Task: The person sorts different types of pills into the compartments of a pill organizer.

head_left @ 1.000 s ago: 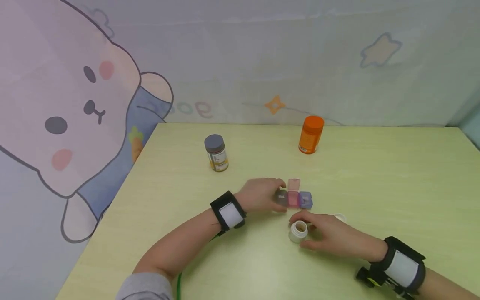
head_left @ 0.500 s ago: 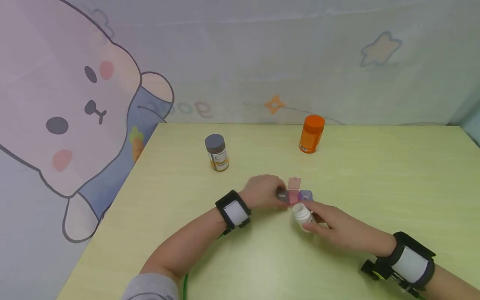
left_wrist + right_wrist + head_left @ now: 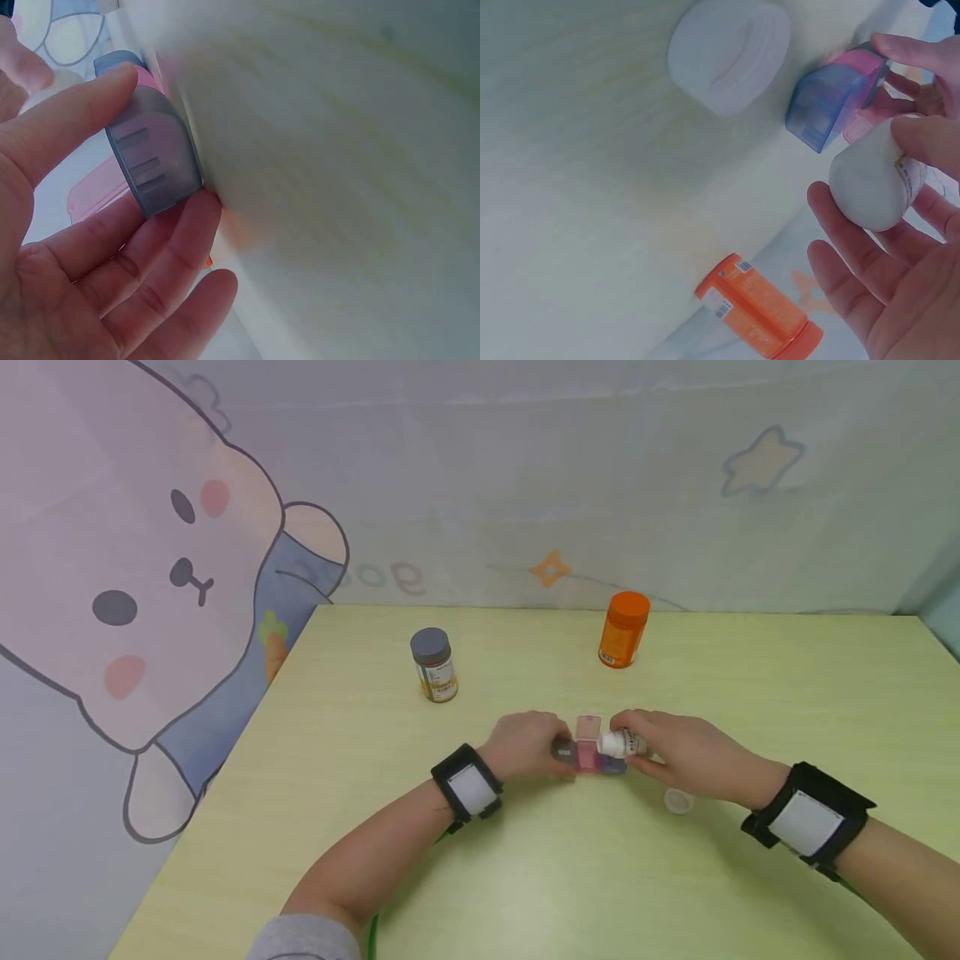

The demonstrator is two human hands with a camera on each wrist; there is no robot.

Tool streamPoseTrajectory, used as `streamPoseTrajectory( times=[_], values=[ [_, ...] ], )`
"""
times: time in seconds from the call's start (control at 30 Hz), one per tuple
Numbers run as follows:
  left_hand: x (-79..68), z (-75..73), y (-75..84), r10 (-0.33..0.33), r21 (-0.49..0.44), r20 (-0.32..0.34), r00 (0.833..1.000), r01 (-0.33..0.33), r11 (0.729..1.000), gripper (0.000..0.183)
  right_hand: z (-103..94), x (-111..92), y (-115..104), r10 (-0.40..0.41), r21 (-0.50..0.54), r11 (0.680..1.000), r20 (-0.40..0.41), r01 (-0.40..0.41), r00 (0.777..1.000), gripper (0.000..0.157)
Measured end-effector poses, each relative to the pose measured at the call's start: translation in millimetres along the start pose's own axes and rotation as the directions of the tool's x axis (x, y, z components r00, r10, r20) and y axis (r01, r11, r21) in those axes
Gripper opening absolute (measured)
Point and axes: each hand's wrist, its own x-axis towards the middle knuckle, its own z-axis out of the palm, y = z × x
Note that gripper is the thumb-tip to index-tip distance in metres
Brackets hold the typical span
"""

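Note:
A small pill box [image 3: 588, 757] with grey, pink and blue compartments lies on the table, its pink lid [image 3: 588, 727] standing up. My left hand [image 3: 527, 745] grips the grey end [image 3: 155, 154] between thumb and fingers. In my right hand [image 3: 686, 752] I hold a small white pill bottle [image 3: 621, 743], tipped on its side with its mouth toward the pink compartment. The right wrist view shows the bottle's base [image 3: 870, 184] between thumb and fingers. A white bottle cap [image 3: 678, 801] lies on the table below my right hand.
Behind the hands stand a grey-capped bottle [image 3: 434, 665] on the left and an orange bottle [image 3: 624, 629] near the table's back edge. A printed cloth [image 3: 480, 485] hangs behind the table [image 3: 787, 685].
My right hand has lifted the white bottle from the table, moved it up to the pill box and tipped it to the left. My left hand stays at the grey end.

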Motion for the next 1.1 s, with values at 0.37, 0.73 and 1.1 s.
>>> streamPoseTrajectory(
  times=[0.37,0.73,1.1],
  values=[
    [0.4,0.0,0.5,0.008,-0.012,0.001,1.0,-0.008,1.0,0.046,3.5,8.3,0.8,-0.118,-0.147,0.982,-0.008,0.116,0.993,0.04],
    [1.3,0.1,-0.8,0.007,0.002,-0.01,1.0,-0.007,1.0,0.046,0.4,18.5,-5.0,-0.238,-0.123,0.966,-0.091,0.227,0.967,0.04],
    [0.9,0.6,-0.6,-0.006,0.003,0.004,1.0,0.006,1.0,0.043,-0.3,23.4,-10.6,-0.244,-0.146,0.962,-0.072,0.232,0.967,0.039]
  ],
)
